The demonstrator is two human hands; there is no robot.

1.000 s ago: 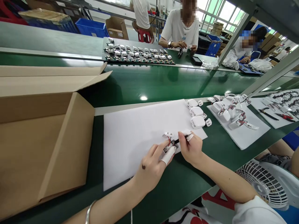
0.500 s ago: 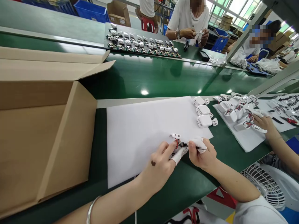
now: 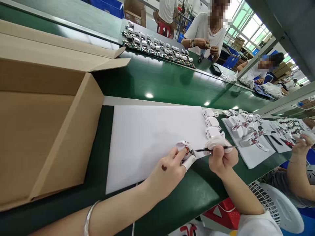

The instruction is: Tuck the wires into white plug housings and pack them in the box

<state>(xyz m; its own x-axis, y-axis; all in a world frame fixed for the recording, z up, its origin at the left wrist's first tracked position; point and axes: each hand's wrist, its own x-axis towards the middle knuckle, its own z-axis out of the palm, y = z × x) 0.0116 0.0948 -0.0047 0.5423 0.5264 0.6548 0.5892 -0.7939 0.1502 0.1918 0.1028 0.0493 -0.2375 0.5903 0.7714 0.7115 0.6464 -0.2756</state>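
Observation:
My left hand [image 3: 169, 170] grips a small white plastic housing [image 3: 182, 144] with red and black wires showing, low over the white sheet's front right edge. White covers sit on some of my fingertips. In my right hand [image 3: 223, 160] is a pair of thin black tweezers [image 3: 203, 149], held nearly level with the tip pointing left at the housing. A short gap separates tip and wires. Beyond my right hand, several closed white units [image 3: 212, 122] stand in a column on the right edge of the white sheet [image 3: 145, 141]. My left fingers hide part of the housing.
An open cardboard box [image 3: 71, 137] stands at left. To the right, another white sheet [image 3: 256, 156] bears piled wired housings [image 3: 242, 126], near a co-worker's hand [image 3: 301, 146]. Across the green belt [image 3: 169, 85], a tray of small parts [image 3: 157, 47] lies before a seated person.
My right hand has drawn the tweezers back to the right, off the wires. My left hand keeps the housing. The co-worker's hand has left the piled housings and moved right. The view has tilted.

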